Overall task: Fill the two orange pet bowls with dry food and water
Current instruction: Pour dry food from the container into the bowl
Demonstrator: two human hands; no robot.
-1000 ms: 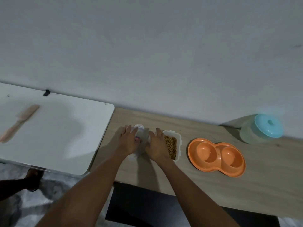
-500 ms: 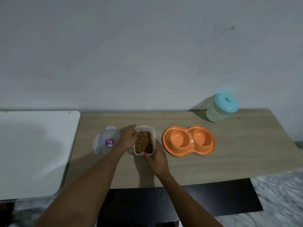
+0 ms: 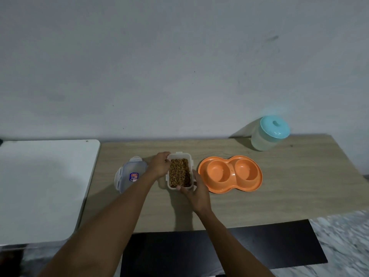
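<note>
A small clear plastic food container (image 3: pixel 179 172) full of brown dry kibble stands on the wooden table. My left hand (image 3: pixel 159 166) grips its far left corner and my right hand (image 3: pixel 194 191) grips its near right corner. Its clear lid (image 3: pixel 129 174), with a small label, lies flat to the left. The orange double pet bowl (image 3: pixel 229 173) sits just right of the container, both wells bare. A translucent water jar with a light blue lid (image 3: pixel 268 134) stands at the back right, near the wall.
A white table (image 3: pixel 44 186) adjoins the wooden table (image 3: pixel 279 192) on the left. The wall runs close behind both. A black panel (image 3: pixel 219 250) and marbled floor lie below the table's front edge.
One second ago both hands were on the lid; it now lies to the left. Both hands have since closed on the open container. The view has swung right.
</note>
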